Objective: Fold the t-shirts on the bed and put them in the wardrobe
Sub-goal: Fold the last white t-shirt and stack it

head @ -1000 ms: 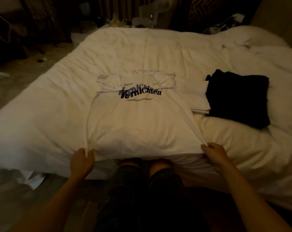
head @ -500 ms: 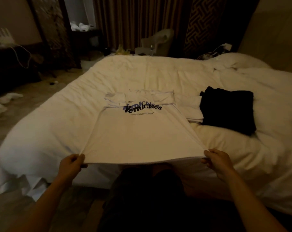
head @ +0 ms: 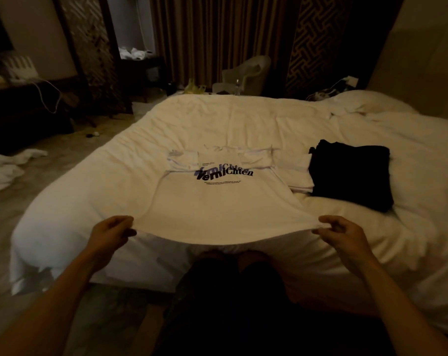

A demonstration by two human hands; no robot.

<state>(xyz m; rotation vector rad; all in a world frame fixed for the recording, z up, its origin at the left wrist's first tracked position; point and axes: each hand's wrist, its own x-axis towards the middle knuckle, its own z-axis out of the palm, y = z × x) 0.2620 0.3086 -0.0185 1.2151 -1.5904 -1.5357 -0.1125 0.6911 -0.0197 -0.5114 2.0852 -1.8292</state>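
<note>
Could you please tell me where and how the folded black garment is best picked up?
Take the folded black garment from the near side, a flat hand under each side edge. It lies flat in layers against a folded white garment, so a one-corner grip would probably unfold it. The left hand and right hand pinch the printed t-shirt by its hem.

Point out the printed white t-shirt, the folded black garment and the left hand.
printed white t-shirt (head: 217, 204), head view, plain cloth below the lettering
folded black garment (head: 351, 176), head view, top face
left hand (head: 110, 233), head view, its back
</note>
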